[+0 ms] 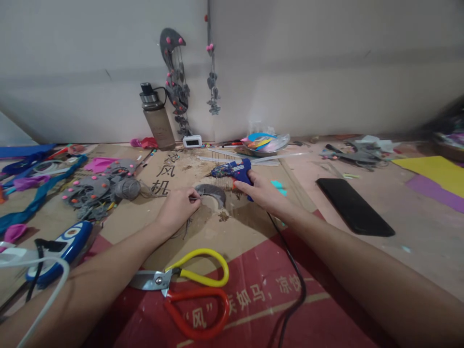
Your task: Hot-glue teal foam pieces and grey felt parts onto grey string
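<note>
My right hand (261, 188) is wrapped round the handle of a blue hot glue gun (237, 169), whose nozzle points left. From its grip a black cord (290, 251) runs down toward me. Just below the nozzle, a grey felt crescent (213, 193) lies on the cardboard. My left hand (181, 205) is closed in a pinch at the crescent's left end, with thin grey yarn (187, 224) hanging from the fingers. Further left sits a ball of grey yarn (127, 188), its strand trailing toward that hand.
Scissors (195, 285) with yellow and red handles lie in front. Right of my hands is a black phone (353, 205). A bottle (158, 121), a small white clock (192, 141) and a dish (266, 144) stand along the wall. Grey felt pieces (90, 191) lie left.
</note>
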Demonstrator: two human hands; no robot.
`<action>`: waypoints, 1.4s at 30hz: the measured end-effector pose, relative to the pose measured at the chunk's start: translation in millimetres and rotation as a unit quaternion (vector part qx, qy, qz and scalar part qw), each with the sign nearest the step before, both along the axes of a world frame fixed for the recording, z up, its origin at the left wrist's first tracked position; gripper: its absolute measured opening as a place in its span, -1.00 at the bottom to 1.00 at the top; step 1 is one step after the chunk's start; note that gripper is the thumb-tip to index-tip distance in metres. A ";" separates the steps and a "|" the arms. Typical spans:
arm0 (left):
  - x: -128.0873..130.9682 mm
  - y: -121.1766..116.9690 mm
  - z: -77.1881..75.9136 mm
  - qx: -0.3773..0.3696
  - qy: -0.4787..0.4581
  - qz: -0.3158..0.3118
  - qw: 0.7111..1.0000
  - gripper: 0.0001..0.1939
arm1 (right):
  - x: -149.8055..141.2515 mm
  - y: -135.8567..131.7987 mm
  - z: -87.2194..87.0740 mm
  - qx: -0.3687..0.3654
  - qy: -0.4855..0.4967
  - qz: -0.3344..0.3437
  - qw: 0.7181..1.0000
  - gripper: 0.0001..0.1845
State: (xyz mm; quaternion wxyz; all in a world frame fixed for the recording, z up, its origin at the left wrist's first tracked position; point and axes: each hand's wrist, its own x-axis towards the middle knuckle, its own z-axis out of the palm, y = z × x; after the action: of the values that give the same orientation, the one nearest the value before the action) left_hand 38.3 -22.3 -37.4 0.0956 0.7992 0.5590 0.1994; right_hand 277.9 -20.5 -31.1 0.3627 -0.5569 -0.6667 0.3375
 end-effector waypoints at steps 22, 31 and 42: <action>-1.6 -0.9 -1.7 0.003 -0.006 -0.003 1.000 -0.87 | -8.3 -7.7 -1.8 0.013 -0.087 0.045 0.995 -0.85; -1.2 -0.5 -2.4 0.003 -0.013 0.004 1.000 -0.88 | -11.9 -12.6 3.9 0.003 -0.108 0.019 0.994 -0.85; 0.9 -2.7 0.8 -0.006 0.002 0.038 0.999 -0.86 | -17.4 -18.2 2.8 0.021 -0.125 0.006 0.992 -0.81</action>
State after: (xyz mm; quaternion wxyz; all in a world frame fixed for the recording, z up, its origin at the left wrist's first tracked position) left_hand 39.2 -25.0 -36.6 0.0913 0.7772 0.5903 0.1979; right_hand 260.5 -38.7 -28.3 0.2860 -0.5828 -0.7172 0.2534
